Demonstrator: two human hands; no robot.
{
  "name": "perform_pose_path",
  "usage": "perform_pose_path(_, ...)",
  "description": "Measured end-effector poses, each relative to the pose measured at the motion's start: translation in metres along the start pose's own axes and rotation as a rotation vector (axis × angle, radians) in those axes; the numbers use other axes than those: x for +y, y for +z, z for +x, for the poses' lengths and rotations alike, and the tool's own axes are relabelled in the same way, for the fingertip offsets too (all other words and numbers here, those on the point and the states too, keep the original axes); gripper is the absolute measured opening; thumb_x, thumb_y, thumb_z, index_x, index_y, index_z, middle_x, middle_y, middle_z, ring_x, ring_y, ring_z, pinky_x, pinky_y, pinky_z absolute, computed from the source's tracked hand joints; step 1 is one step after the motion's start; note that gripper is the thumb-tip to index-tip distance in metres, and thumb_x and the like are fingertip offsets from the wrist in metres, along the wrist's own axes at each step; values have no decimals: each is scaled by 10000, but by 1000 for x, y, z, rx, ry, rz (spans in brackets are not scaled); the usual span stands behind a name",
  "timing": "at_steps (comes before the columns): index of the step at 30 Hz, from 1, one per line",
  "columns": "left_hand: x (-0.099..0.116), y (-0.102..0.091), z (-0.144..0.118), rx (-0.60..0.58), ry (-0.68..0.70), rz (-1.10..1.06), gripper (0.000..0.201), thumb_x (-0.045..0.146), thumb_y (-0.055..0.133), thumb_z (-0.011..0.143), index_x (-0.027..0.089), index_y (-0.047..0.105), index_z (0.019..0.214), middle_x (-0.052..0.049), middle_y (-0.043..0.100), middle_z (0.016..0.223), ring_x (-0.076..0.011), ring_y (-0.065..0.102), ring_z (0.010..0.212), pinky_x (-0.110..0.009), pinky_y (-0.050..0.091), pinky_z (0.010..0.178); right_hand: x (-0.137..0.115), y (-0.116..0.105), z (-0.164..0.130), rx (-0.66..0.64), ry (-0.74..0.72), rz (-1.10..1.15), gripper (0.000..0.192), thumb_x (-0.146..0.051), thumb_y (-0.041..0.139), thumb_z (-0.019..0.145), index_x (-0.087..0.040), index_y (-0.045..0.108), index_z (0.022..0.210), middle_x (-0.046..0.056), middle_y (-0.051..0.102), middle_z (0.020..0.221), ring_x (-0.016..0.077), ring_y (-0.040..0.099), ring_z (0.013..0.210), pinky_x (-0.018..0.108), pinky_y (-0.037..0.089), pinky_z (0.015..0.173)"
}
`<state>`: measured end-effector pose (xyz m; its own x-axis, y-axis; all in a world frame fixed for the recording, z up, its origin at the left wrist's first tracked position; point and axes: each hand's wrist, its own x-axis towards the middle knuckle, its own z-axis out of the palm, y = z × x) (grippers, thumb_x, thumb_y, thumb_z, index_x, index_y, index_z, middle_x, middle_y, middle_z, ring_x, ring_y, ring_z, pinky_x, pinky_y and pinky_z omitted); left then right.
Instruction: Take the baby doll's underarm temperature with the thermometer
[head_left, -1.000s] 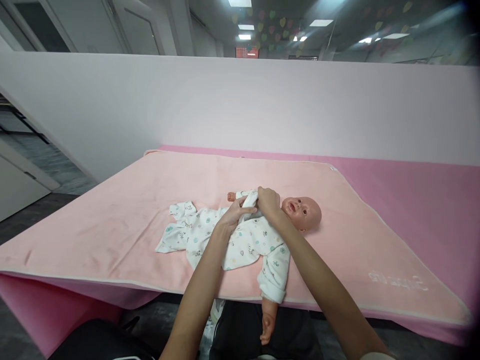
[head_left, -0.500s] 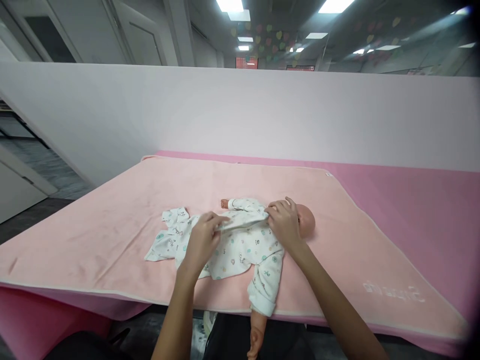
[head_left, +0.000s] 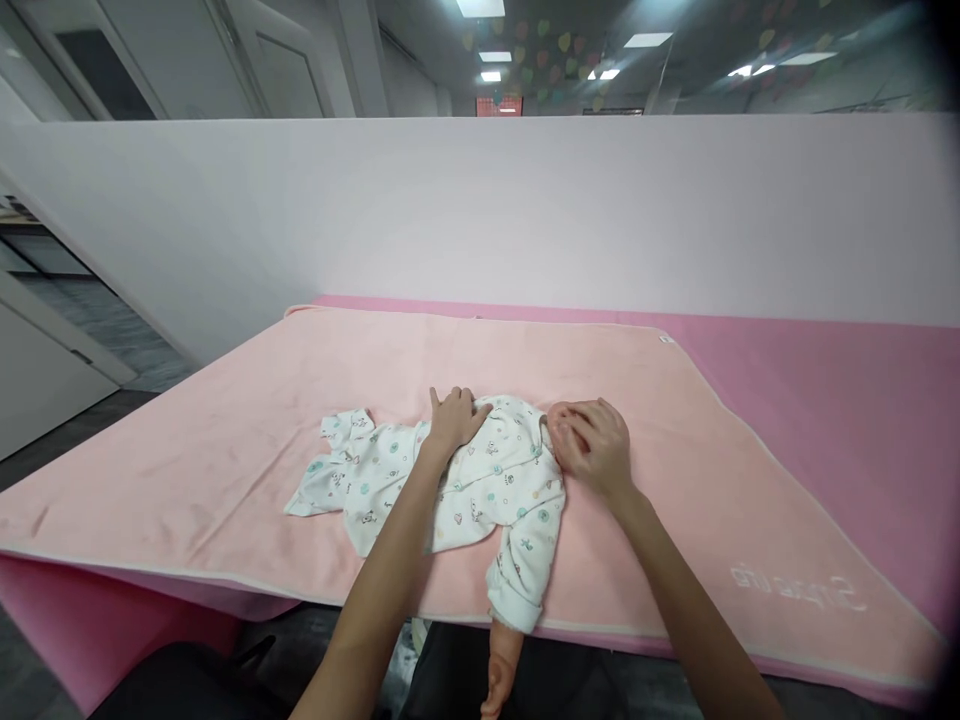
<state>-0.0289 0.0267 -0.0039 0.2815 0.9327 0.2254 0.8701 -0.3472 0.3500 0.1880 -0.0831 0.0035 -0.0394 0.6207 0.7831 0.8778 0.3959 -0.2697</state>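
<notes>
A baby doll lies on its back on the peach blanket [head_left: 247,430], dressed in a white printed romper [head_left: 480,490]. My left hand [head_left: 452,420] lies palm down on the romper at the doll's far shoulder, thumb spread. Cupped over the doll's head, my right hand [head_left: 592,447] hides nearly all of it. The doll's near sleeve [head_left: 521,570] reaches the blanket's front edge, and its bare forearm and hand [head_left: 498,672] hang below that edge. The romper's legs [head_left: 337,465] lie flat and spread to the left.
The blanket covers a pink padded table [head_left: 840,400] that runs on to the right. A pale partition wall [head_left: 480,210] stands behind it. Dark floor and a dark seat [head_left: 187,685] lie below the front edge. Printed letters [head_left: 799,590] mark the blanket's near right corner.
The left hand let go of the romper's front and moved up onto the doll's far shoulder. The right hand slid from the collar onto the head, covering it. The far arm is now hidden.
</notes>
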Motion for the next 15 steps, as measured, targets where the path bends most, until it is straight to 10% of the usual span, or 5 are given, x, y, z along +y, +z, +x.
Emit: perform_pose_path(15, -12, -9, -6, -153, -24, -9, 607, 645, 259, 812, 170, 631, 750, -96, 566, 1033, -207, 601, 795, -301, 415, 748, 65, 14, -18, 182, 789, 773, 396, -470, 525, 758, -169, 645, 987, 68, 630, 1096, 213, 555, 1029, 359, 414, 913)
